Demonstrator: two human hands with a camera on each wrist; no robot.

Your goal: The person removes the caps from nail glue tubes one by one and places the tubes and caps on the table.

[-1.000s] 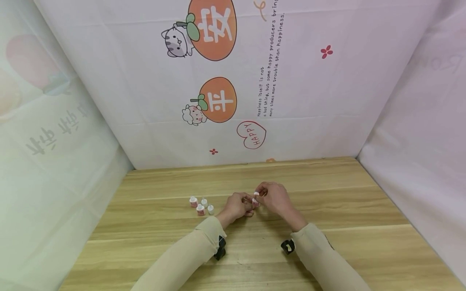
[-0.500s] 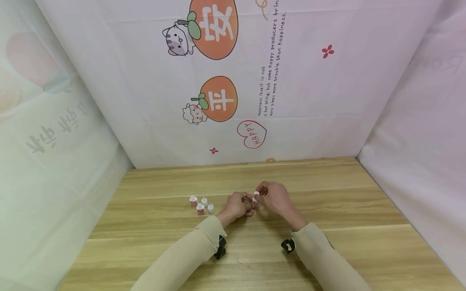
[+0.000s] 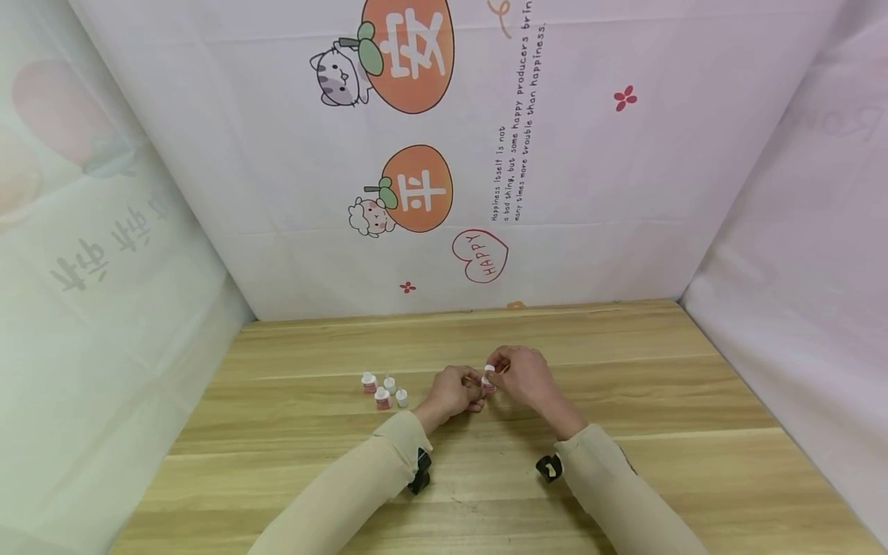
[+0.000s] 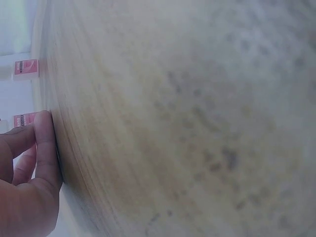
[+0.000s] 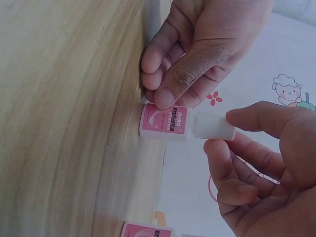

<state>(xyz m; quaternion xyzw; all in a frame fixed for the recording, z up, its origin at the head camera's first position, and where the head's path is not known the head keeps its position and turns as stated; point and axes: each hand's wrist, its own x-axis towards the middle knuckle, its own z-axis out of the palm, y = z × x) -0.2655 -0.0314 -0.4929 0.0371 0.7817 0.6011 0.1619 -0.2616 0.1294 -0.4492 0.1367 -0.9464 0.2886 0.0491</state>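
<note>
A small nail glue bottle (image 5: 163,122) with a pink label stands on the wooden table between both hands. Its body is held by my left hand (image 3: 452,391), with thumb and fingertips around it in the right wrist view. The thumb and index finger of my right hand (image 3: 523,378) pinch the white cap (image 5: 215,126), which sits on the bottle's neck. A second bottle (image 5: 148,230) with the same label shows at the bottom of the right wrist view. In the left wrist view one pink-labelled bottle (image 4: 24,120) is partly behind the fingers, another bottle (image 4: 26,69) farther off.
To the left of the hands stand two more pink-labelled bottles (image 3: 383,398) without caps. Beside them are two white caps (image 3: 401,398). White printed cloth (image 3: 590,193) walls in the table's back and sides.
</note>
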